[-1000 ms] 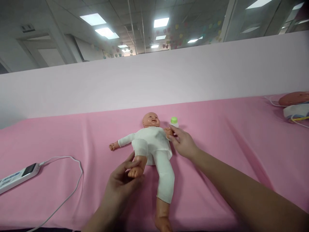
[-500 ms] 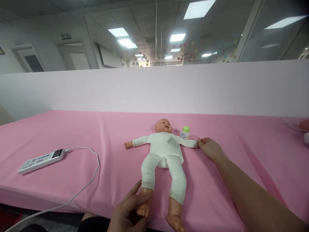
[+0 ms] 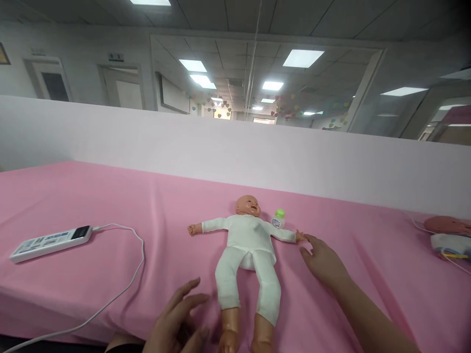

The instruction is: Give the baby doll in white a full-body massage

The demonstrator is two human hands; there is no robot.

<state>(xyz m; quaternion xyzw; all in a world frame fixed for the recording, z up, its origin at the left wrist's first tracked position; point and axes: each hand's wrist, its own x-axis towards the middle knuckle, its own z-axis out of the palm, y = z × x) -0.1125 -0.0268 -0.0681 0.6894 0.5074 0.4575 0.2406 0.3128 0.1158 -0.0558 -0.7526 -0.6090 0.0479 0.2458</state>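
Observation:
A baby doll (image 3: 250, 235) in a white cloth suit lies on its back, arms spread and bare feet toward me. Left of the doll's lower leg, my left hand (image 3: 180, 318) hovers with its fingers apart and nothing in them. My right hand (image 3: 324, 260) is at the doll's hand on the right side, thumb and fingers spread, the fingertips touching or nearly touching it. Beside the doll's head and shoulder stands a small clear bottle (image 3: 278, 220) with a green cap.
Pink cloth (image 3: 176, 211) covers the table, with a white partition (image 3: 206, 147) behind. On the left lies a white power strip (image 3: 51, 242), its cable (image 3: 125, 289) running to the front edge. At the far right are a doll-like part (image 3: 445, 224) and a white bundle (image 3: 451, 243).
My left hand has let go of the doll's foot and moved left. My right hand's pinch on the doll's hand has loosened. The camera view has tilted.

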